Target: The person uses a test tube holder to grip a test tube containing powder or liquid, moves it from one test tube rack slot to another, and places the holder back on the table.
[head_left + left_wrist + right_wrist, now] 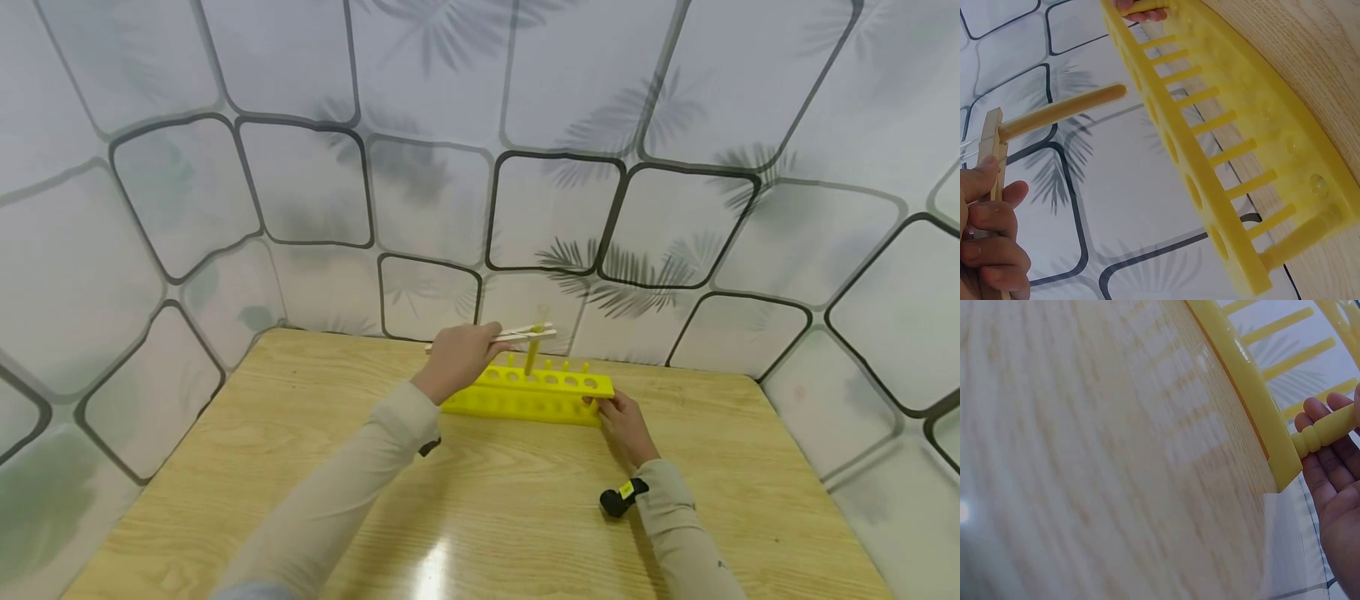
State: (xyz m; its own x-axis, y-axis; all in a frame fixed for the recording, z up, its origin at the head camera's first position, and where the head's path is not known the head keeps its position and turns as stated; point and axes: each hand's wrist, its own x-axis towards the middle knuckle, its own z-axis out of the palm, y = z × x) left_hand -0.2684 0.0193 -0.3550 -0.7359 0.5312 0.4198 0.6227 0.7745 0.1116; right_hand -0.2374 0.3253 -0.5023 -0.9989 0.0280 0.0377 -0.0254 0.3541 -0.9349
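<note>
In the head view, grasping a wooden clamp (517,336) with the left hand (461,358), and holding in its tip a slightly tilted test tube (532,358) of amber liquid, over a yellow rack (517,406) on the wood-grain tabletop (337,483); gripping the rack's near right end with the right hand (624,423), below a black wrist device (618,498); behind, a wall (427,200) patterned with leaves and dark outlines. In the left wrist view, fingers (999,251) curled round the clamp; beyond, the tube's rounded bottom, just apart from the rack's top plate (1180,156) and its row of round holes. In the right wrist view, clasping the rack's thick end post (1330,429) between the two plates, near slender pegs (1300,357); on the tabletop, a pale reflection of the rack.
</note>
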